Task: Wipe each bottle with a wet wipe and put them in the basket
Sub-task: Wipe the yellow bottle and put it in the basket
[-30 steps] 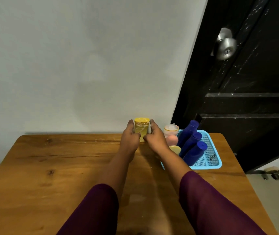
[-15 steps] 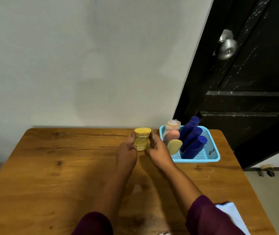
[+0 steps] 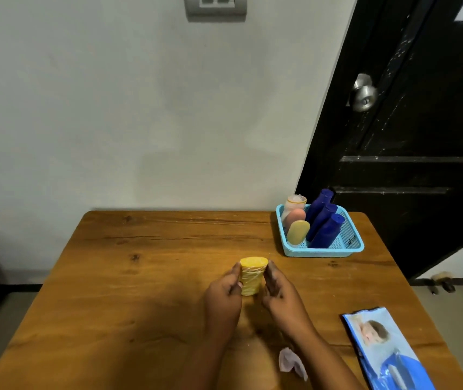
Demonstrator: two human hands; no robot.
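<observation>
A yellow bottle [image 3: 252, 274] stands upright at the middle of the wooden table [image 3: 140, 277], held between both hands. My left hand [image 3: 224, 299] grips its left side and my right hand [image 3: 279, 296] grips its right side. A light blue basket [image 3: 323, 250] sits at the table's far right corner. It holds three dark blue bottles [image 3: 324, 223], a pink one [image 3: 295, 218], a pale yellow one [image 3: 297, 232] and a clear-capped one [image 3: 296, 202]. A crumpled wet wipe [image 3: 290, 361] lies on the table near my right forearm.
A blue pack of wet wipes [image 3: 385, 350] lies at the table's near right edge. A black door [image 3: 421, 136] with a metal knob [image 3: 363, 94] stands behind the basket. A white wall runs along the table's far edge.
Both hands have drawn the yellow bottle back from beside the basket toward the middle of the table. The view has pulled back, so the wipe and the wipes pack now show.
</observation>
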